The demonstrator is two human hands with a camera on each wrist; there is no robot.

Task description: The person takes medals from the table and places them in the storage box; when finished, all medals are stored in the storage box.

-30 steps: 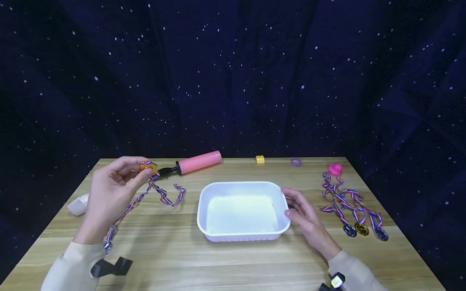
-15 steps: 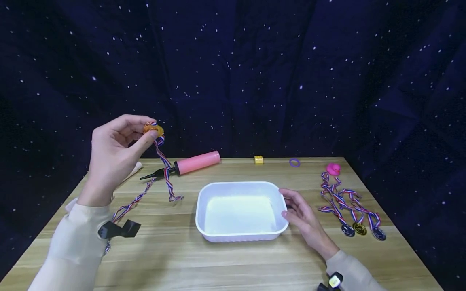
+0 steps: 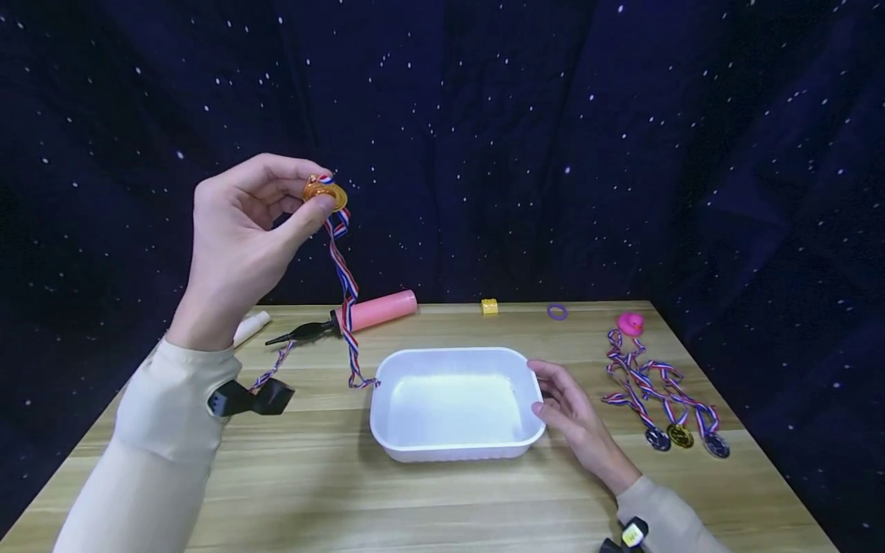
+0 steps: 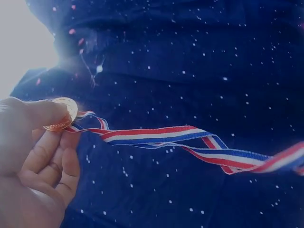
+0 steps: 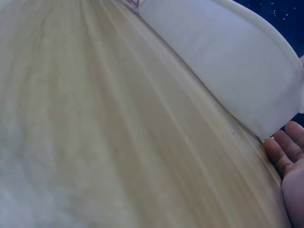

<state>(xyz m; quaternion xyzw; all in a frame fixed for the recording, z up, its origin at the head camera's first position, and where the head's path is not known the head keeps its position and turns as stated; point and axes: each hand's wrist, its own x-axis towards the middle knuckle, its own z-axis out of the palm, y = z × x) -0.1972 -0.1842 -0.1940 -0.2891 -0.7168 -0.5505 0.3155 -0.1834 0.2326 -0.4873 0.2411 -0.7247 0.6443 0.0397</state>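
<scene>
High up at the left in the head view, my left hand (image 3: 242, 223) pinches a gold-coloured medal (image 3: 337, 197) between thumb and fingers. Its red, white and blue ribbon (image 3: 346, 280) hangs twisted, the lower end at the left rim of a white plastic basin (image 3: 456, 455); whether it touches cannot be told. The left wrist view has the medal (image 4: 72, 111) at the fingertips and the ribbon (image 4: 152, 135) trailing right. My right hand (image 3: 581, 426) holds the basin's right end, thumb and index finger at the rim. Beside the basin wall (image 5: 223, 61), its lower fingers show in the right wrist view.
Several medals (image 3: 681, 435) with tangled ribbons lie right of the basin, below a pink rubber duck (image 3: 630, 323). Along the back are a pink hand pump (image 3: 383, 309), a small yellow block (image 3: 489, 307) and a purple ring (image 3: 556, 312). A white object (image 3: 252, 327) lies behind my left wrist.
My left hand has risen and moved right with the medal, lifting its ribbon off the table's left side toward the basin. My right hand has stayed at the basin.
</scene>
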